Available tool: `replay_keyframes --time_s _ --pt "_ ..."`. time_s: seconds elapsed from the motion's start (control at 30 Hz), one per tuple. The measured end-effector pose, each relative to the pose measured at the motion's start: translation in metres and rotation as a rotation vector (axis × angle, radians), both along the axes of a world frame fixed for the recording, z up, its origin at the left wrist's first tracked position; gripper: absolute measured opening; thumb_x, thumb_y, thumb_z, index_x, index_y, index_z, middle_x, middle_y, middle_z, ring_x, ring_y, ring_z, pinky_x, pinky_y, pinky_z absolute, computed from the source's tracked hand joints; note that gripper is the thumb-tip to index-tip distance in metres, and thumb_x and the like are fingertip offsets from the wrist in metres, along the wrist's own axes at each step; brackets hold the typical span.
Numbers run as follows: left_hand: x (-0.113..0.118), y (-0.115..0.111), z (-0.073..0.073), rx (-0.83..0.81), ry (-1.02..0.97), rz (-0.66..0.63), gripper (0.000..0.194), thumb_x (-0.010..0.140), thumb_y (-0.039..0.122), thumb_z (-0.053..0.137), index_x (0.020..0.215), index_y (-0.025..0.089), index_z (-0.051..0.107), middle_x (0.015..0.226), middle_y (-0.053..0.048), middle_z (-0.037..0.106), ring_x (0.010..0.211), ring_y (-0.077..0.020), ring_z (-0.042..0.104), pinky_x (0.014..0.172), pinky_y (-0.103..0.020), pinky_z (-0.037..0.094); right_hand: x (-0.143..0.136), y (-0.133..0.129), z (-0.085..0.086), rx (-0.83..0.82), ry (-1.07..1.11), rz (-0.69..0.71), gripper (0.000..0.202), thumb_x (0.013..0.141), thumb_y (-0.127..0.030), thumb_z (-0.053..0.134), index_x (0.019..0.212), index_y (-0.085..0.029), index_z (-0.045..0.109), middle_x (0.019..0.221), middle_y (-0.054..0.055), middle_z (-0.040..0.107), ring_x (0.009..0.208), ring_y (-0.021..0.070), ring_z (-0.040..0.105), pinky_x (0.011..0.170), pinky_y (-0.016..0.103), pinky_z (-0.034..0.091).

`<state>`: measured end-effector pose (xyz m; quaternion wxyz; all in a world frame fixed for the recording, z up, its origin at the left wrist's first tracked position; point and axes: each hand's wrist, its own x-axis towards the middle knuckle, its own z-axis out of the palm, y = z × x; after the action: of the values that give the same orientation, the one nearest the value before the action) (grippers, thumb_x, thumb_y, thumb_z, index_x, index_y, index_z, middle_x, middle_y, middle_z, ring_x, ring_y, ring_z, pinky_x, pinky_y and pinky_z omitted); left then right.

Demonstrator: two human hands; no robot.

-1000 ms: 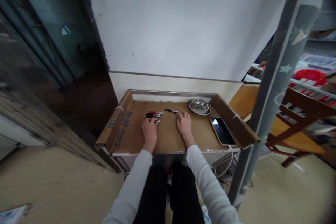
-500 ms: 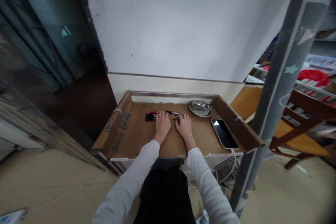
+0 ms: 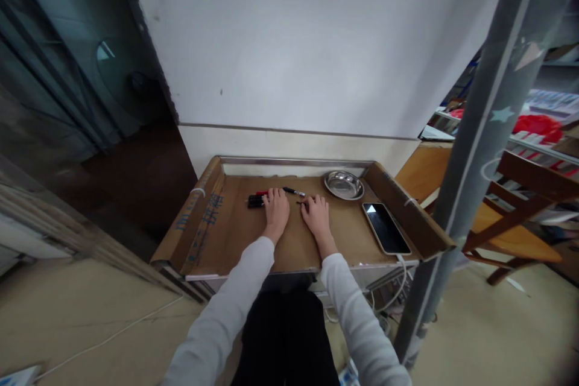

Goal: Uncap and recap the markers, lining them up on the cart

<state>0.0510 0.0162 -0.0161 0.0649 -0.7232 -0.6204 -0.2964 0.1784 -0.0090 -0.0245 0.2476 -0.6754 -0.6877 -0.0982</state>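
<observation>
My left hand point(image 3: 277, 210) lies palm down, its fingers stretched over the right ends of several black pens point(image 3: 256, 201) and a red pen point(image 3: 261, 193) grouped side by side. Whether it presses on them is hidden. Just beyond its fingertips, a black pen with a pale end point(image 3: 294, 191) lies slightly slanted. My right hand point(image 3: 318, 215) rests low on the cardboard with bent fingers. A thin dark pen-like piece point(image 3: 300, 202) sticks out to the left from between its thumb and index finger; the rest of that piece is covered.
The cardboard-lined tray table point(image 3: 239, 241) has raised sides left and right. A round steel dish point(image 3: 344, 186) stands at the back right, with a phone point(image 3: 386, 229) on a white cable in front of it. A grey post point(image 3: 465, 163) rises beside the table, near a wooden chair point(image 3: 520, 223).
My left hand has slid slightly left, covering more of the grouped pens. My right hand stays nearly in place. The whole view has shifted a little.
</observation>
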Motion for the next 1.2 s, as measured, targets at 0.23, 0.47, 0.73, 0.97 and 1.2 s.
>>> replay_keyframes --time_s 0.23,0.47,0.73,0.97,1.2 --pt "0.0 0.003 0.0 -0.021 0.041 -0.019 0.025 0.087 0.02 0.038 0.102 0.012 0.056 0.109 -0.016 0.054 0.108 -0.03 0.042 0.091 -0.048 0.032 0.001 0.001 0.0 -0.014 0.002 -0.01 0.018 0.087 -0.026 0.044 0.094 -0.02 0.058 0.097 0.008 0.054 0.092 0.0215 0.043 0.077 0.032 0.03" --pt "-0.007 0.0 0.003 -0.05 -0.068 -0.008 0.023 0.087 0.026 0.042 0.1 0.017 0.059 0.116 -0.014 0.052 0.112 -0.0299 0.04 0.09 -0.049 0.032 0.002 0.001 0.0 0.003 0.007 -0.016 0.018 0.087 -0.027 0.043 0.094 -0.02 0.058 0.095 0.008 0.054 0.089 0.021 0.043 0.077 0.031 0.03" --pt "-0.015 0.0 0.0 -0.075 -0.082 -0.014 0.021 0.085 0.02 0.042 0.093 0.019 0.061 0.113 -0.013 0.052 0.113 -0.0292 0.039 0.091 -0.05 0.031 0.002 0.001 0.001 0.0 0.01 -0.009 0.019 0.088 -0.027 0.042 0.094 -0.019 0.058 0.095 0.008 0.054 0.09 0.0214 0.044 0.077 0.032 0.031" --pt "-0.012 -0.001 0.002 -0.063 -0.061 -0.143 0.02 0.087 0.022 0.042 0.094 0.021 0.061 0.112 -0.011 0.055 0.113 -0.0271 0.039 0.094 -0.048 0.027 0.001 -0.001 0.002 0.006 0.017 0.02 0.021 0.089 -0.027 0.039 0.096 -0.02 0.058 0.096 0.008 0.056 0.091 0.021 0.045 0.078 0.031 0.031" --pt "-0.009 -0.004 0.007 -0.083 -0.02 -0.365 0.021 0.089 0.02 0.039 0.098 0.021 0.059 0.098 -0.008 0.063 0.1 -0.0226 0.049 0.092 -0.041 0.03 0.002 0.001 0.005 -0.021 0.031 0.089 0.022 0.091 -0.023 0.036 0.098 -0.02 0.056 0.096 0.007 0.061 0.09 0.0189 0.049 0.077 0.03 0.03"
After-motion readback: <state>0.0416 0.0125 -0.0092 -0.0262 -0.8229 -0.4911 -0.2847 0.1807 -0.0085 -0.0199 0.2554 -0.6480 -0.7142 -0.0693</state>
